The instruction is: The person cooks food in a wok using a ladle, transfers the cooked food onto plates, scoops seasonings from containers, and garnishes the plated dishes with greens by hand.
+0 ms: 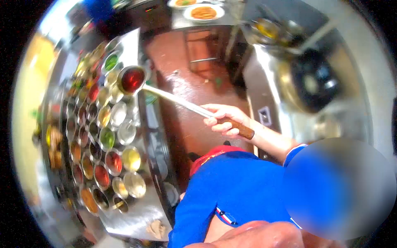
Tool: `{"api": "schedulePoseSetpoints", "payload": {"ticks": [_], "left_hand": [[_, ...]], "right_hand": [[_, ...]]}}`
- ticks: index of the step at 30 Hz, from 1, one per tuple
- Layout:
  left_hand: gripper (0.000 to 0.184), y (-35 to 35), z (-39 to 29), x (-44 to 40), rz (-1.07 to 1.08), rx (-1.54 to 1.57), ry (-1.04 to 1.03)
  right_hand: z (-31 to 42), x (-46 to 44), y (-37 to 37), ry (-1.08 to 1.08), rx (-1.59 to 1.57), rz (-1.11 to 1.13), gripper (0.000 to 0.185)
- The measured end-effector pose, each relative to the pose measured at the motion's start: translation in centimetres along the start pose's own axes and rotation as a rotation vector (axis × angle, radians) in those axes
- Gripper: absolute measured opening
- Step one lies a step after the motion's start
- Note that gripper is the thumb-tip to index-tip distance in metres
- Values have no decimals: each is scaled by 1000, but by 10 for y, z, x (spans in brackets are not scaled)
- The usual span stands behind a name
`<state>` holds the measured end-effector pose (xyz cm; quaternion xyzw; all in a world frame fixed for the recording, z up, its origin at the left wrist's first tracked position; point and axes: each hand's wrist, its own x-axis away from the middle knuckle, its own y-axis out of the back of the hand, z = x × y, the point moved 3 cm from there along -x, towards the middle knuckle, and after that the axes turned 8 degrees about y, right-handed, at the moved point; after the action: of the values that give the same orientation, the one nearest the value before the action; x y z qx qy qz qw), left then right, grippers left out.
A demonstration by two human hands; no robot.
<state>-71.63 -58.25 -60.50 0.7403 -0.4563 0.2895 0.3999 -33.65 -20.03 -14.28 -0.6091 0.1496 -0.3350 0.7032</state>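
My right hand is wrapped around the brown wooden grip of a long-handled ladle. The ladle's metal shaft reaches up and left, and its round bowl holds a dark red liquid. That bowl hangs over the near edge of the steel counter, by several metal containers of ingredients. Of my left hand, only a small skin-coloured patch seems to show at the left side of the blue shirt. Its fingers are hidden from view.
The steel counter on the left bears red, green and pale ingredients and a crumpled cloth. A black wok sits on the stove at right. Ahead, a plate of food rests on a steel table. Reddish floor lies between.
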Motion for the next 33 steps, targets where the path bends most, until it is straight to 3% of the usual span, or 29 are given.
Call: {"api": "schedulePoseSetpoints", "payload": {"ticks": [8, 10, 12, 13, 14, 15, 18, 22, 23, 24, 26, 29, 31, 33], "left_hand": [[31, -47, -112, -52, 139, -285, -162], [31, -60, -128, -61, 161, -353, -200], [31, -69, -136, -73, 184, -404, -253], [31, -78, -141, -80, 227, -394, -250], [31, -83, -140, -80, 298, 65, -92], [30, -86, -147, -70, 193, -306, -382], [29, -98, -152, -52, 167, -228, -224], [28, -98, -146, -36, 156, -215, -142], [28, -97, -143, -32, 155, -221, -131], [28, -98, -144, -30, 153, -224, -122], [27, -96, -140, -27, 147, -227, -106], [26, -92, -137, -26, 147, -228, -92], [26, -88, -135, -27, 149, -217, -86], [25, -83, -133, -25, 151, -204, -83]], "right_hand": [[104, 226, 62, 878, 177, -439, 66], [121, 278, 86, 1080, 271, -726, 58], [135, 316, 106, 1182, 377, -726, 59], [145, 337, 125, 1205, 425, -824, 57], [151, 348, 126, 1250, 448, -1049, 51], [161, 361, 141, 1236, 488, -1116, 48], [190, 397, 173, 1100, 658, -1386, 45], [205, 438, 219, 989, 978, -1663, 64], [205, 449, 223, 934, 1225, -1759, 70], [202, 459, 239, 1070, 1617, -1838, 70], [186, 462, 233, 1105, 1634, -1845, 71], [153, 461, 239, 900, 1838, -2001, 68], [134, 460, 248, 715, 1734, -2023, 68], [126, 480, 329, 877, 1822, -1958, 69]]}}
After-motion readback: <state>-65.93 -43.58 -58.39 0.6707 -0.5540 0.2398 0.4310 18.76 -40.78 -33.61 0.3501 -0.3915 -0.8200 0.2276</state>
